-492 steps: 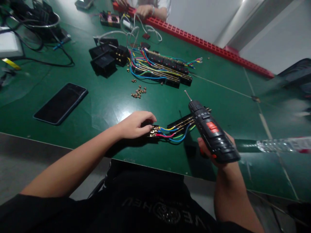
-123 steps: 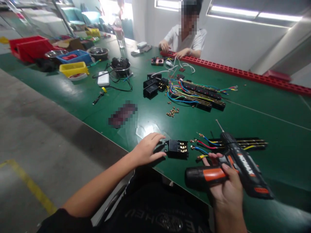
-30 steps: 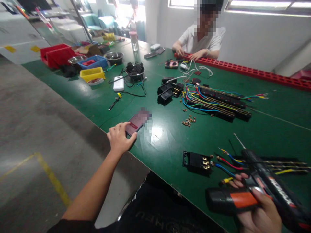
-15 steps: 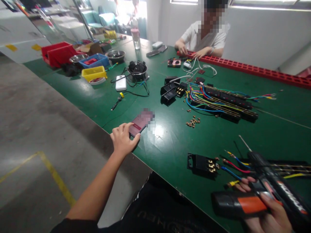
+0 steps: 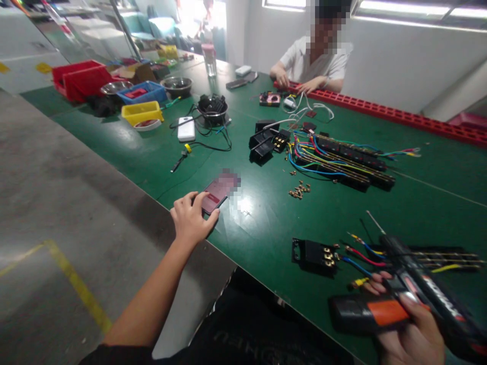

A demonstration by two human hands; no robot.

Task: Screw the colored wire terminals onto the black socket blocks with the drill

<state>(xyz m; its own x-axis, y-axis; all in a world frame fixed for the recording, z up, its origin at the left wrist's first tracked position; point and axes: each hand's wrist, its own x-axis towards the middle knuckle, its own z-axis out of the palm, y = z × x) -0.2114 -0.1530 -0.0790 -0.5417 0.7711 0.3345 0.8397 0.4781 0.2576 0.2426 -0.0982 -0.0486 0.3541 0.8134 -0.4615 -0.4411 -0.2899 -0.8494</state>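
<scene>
My left hand [image 5: 192,218] rests at the green table's near edge, fingers spread, touching the lower end of a phone [image 5: 218,192] with a reddish screen. At the lower right, my right hand [image 5: 411,319] is wrapped round the handle of a black and orange power screwdriver [image 5: 422,284], its thin bit pointing up and left. Left of the tool lies a black terminal block [image 5: 315,255] with brass contacts. Blue, red and yellow wires [image 5: 367,258] run from beside it to a dark strip [image 5: 449,258] partly behind the tool.
Small brass screws [image 5: 300,190] lie mid-table, below wired black strips [image 5: 342,159]. Farther left are a white power bank [image 5: 186,129], a metal bowl [image 5: 213,115], and yellow [image 5: 141,111], blue and red bins. Across the table a person [image 5: 315,58] touches a long red rail [image 5: 380,107].
The view has shifted slightly, so most things sit a little farther left. My left hand stays on the phone and my right hand still holds the screwdriver.
</scene>
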